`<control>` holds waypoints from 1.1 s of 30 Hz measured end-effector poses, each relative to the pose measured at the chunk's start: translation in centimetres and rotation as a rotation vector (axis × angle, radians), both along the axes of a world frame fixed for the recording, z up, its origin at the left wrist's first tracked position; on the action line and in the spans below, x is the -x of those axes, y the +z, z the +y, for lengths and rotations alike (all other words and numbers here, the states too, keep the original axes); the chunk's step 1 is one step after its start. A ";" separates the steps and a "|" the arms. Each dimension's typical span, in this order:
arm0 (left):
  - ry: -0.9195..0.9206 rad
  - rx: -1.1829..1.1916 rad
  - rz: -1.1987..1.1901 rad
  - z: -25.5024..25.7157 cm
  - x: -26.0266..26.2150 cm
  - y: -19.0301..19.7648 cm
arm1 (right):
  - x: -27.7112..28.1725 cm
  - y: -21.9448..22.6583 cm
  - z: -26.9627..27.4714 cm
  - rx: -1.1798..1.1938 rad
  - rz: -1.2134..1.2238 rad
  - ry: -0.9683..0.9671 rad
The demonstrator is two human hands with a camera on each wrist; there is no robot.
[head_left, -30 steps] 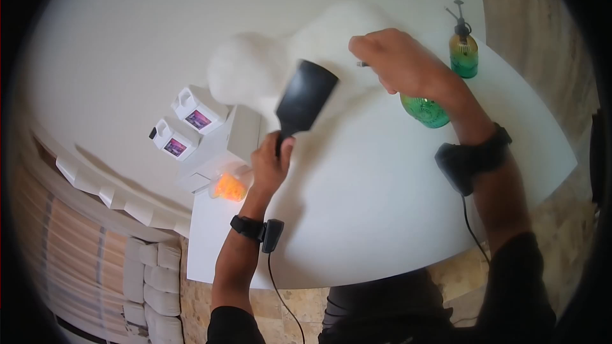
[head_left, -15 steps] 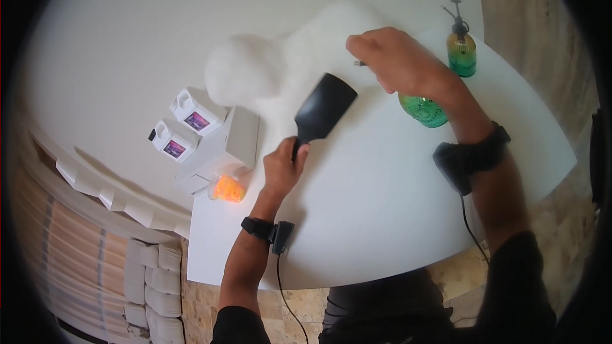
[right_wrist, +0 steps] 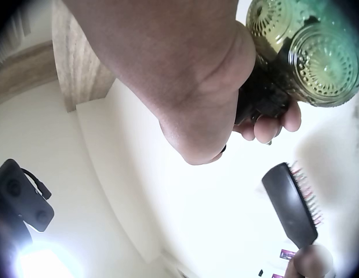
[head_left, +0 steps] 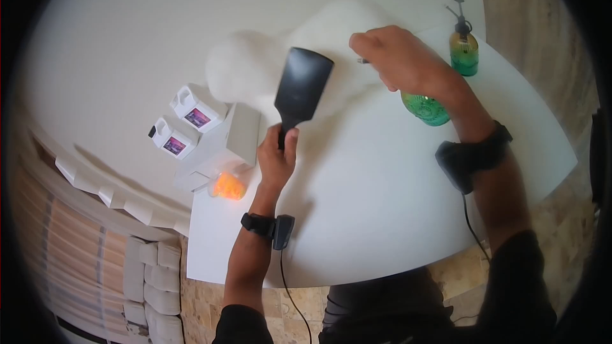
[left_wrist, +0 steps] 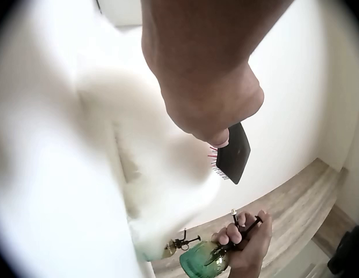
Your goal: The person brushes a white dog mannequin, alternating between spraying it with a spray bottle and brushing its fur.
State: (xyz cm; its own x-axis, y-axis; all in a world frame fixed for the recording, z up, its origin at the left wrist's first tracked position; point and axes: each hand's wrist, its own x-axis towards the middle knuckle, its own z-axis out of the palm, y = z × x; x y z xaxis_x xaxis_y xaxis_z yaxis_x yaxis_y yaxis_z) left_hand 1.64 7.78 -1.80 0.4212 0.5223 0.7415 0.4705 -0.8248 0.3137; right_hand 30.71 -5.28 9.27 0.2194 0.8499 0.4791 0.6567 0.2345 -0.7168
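Left hand: my left hand (head_left: 275, 156) has its fingers (head_left: 288, 140) wrapped round the handle of the black paddle brush (head_left: 301, 86).
Right hand: my right hand (head_left: 392, 57) grips the top of the green spray bottle (head_left: 425, 109), fingers curled on its trigger head.
Brush position: the head stands above my left fingers, over the white fluffy fur piece (head_left: 299, 51) on the desk (head_left: 382, 204); bristles face the fur.
Bottle position: it hangs below my right fingers, beside the fur.
Doing it well: I judge short, light strokes, bristles flat, and the nozzle aimed ahead of the brush.
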 end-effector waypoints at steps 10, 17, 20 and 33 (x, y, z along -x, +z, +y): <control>0.022 0.081 0.098 0.0 -2.6 -3.0 | -0.7 -0.2 -0.1 -0.014 -0.186 -0.008; -0.027 0.113 0.275 -0.8 -2.0 -3.6 | -1.6 -1.3 0.8 -0.143 -0.439 -0.039; -0.045 0.133 0.337 -1.1 -1.8 -3.4 | -2.0 -1.2 0.9 -0.118 -0.416 -0.006; -0.217 0.251 -0.211 -0.4 -2.3 -3.0 | -1.9 -1.2 0.2 -0.174 -0.224 -0.031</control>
State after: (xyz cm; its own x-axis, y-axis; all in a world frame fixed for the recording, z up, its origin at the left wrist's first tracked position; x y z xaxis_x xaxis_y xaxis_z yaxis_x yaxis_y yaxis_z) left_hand 3.96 7.41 -4.78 0.3940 0.6136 0.6843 0.1971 -0.7836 0.5892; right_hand 32.62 -5.07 8.10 0.1160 0.7456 0.6563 0.8029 0.3186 -0.5039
